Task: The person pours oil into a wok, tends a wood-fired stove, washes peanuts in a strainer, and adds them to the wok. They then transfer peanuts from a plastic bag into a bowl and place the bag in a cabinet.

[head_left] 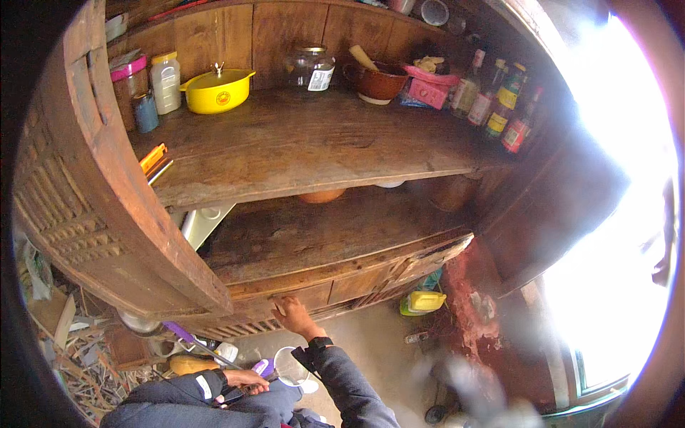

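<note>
My right hand (pixel 292 316) reaches up to the front board (pixel 314 296) of a wooden cabinet. Its fingers are apart and lie at the board, with nothing seen in them. Lower and to the left, my left hand (pixel 246 381) is in front of my lap, fingers curled around something dark that I cannot make out. A thin grey stick (pixel 210 351) with a purple end runs down toward this hand; whether the hand grips it is unclear. Between my forearms are a clear round container (pixel 291 367) and a purple item (pixel 265 367), partly covered.
On the upper shelf (pixel 321 143) stand a yellow pot (pixel 217 91), a glass jar (pixel 311 68), a brown bowl (pixel 377 82) and several bottles (pixel 503 103). An open door (pixel 135 200) juts out at left. A yellow jug (pixel 426 301) sits on the floor; firewood (pixel 89 371) lies at lower left.
</note>
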`<state>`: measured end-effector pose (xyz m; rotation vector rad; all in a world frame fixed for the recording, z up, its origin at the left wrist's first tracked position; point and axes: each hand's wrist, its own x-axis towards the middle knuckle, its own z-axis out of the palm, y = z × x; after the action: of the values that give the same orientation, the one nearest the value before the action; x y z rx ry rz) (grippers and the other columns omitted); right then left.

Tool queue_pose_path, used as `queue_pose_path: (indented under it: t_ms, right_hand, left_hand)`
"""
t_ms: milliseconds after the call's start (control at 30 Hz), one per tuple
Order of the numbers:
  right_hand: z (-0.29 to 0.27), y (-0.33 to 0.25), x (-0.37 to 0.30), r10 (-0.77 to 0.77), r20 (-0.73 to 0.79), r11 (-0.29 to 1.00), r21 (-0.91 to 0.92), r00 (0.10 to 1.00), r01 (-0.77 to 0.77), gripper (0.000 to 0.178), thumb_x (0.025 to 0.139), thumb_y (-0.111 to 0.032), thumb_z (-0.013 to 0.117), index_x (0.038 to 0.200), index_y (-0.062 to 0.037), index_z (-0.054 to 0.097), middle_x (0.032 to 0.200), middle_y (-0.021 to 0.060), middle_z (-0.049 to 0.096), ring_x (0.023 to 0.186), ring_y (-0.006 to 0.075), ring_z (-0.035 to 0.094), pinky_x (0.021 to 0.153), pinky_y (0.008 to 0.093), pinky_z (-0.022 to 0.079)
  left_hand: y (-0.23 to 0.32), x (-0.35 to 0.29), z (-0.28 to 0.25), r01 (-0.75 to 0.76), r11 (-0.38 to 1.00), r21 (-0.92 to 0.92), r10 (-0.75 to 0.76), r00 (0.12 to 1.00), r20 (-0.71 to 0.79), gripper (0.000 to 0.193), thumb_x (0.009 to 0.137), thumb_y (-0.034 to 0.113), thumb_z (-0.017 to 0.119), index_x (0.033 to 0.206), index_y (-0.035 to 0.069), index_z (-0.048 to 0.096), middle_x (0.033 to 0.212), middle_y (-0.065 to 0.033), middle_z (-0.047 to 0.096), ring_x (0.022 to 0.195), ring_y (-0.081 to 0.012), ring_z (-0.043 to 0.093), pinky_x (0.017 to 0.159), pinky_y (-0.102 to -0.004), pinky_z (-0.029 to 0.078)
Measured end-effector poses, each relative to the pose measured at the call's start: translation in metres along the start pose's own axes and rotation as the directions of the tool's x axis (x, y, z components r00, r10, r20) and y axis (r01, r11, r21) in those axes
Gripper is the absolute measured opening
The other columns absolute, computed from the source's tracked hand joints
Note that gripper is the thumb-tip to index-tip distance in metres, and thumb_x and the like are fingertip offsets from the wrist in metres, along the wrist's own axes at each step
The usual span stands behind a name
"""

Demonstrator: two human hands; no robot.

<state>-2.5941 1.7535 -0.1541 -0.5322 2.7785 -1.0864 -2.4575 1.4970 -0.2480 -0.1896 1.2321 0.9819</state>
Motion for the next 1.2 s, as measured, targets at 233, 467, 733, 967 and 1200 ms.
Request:
queue_pose_path:
  t_ms: [233,467,733,967,1200]
  right_hand:
    - [-0.014,0.014,-0.048,-0.033,-0.065,0.967,0.251,0.997,0.048,0.047,0.09,-0.028,0.062,0.133,-0.0095,0.053,0.118,0.0189,0.063,0.114,0.0369,0.057,0.095,0.0436,0.046]
    - [-0.093,0.009,-0.327,0.375,-0.309,0.902,0.341,0.874,-0.266,0.032,0.097,-0.02,0.054,0.126,-0.0068,0.057,0.108,0.0177,0.068,0.101,0.0287,0.066,0.086,0.0372,0.052]
    - [0.049,-0.168,-0.756,0.78,-0.533,0.364,0.812,-0.328,-0.456,0.029,0.095,-0.026,0.056,0.117,-0.0092,0.063,0.108,0.0119,0.069,0.101,0.0251,0.066,0.088,0.0345,0.051]
    - [0.296,-0.386,-0.902,0.557,-0.252,0.374,0.927,-0.792,-0.032,0.025,0.098,-0.018,0.051,0.115,-0.0014,0.062,0.092,0.0059,0.067,0.083,0.0134,0.063,0.08,0.0291,0.051]
    - [0.48,-0.504,-0.974,0.297,0.066,0.415,0.89,-0.953,0.191,0.023,0.099,-0.019,0.053,0.113,-0.0024,0.062,0.092,0.004,0.067,0.083,0.0112,0.063,0.078,0.027,0.052]
  left_hand:
    - [0.033,0.015,0.016,0.07,0.997,0.024,-0.072,0.995,0.076,0.027,0.098,0.028,0.054,0.1,0.002,0.062,0.07,0.0049,0.052,0.061,-0.0076,0.053,0.055,-0.0221,0.045]
    - [0.112,0.059,0.141,0.137,0.968,0.211,-0.183,0.96,0.212,0.018,0.099,0.018,0.051,0.094,0.002,0.056,0.065,0.0041,0.043,0.056,-0.0078,0.044,0.051,-0.0229,0.041]
    - [0.131,0.113,0.464,-0.081,0.819,0.569,-0.26,0.831,0.493,0.016,0.091,0.016,0.06,0.083,0.012,0.047,0.061,0.0089,0.034,0.047,-0.0036,0.029,0.042,-0.0218,0.023]
    - [-0.084,0.05,0.766,-0.202,0.731,0.652,-0.483,0.52,0.704,0.02,0.098,0.017,0.052,0.117,0.013,0.054,0.069,0.0055,0.041,0.052,-0.002,0.034,0.043,-0.0164,0.029]
    - [-0.366,0.009,0.892,-0.388,0.394,0.834,-0.623,0.554,0.552,0.023,0.097,0.035,0.056,0.101,0.013,0.056,0.061,0.0074,0.032,0.047,-0.0037,0.028,0.04,-0.0192,0.022]
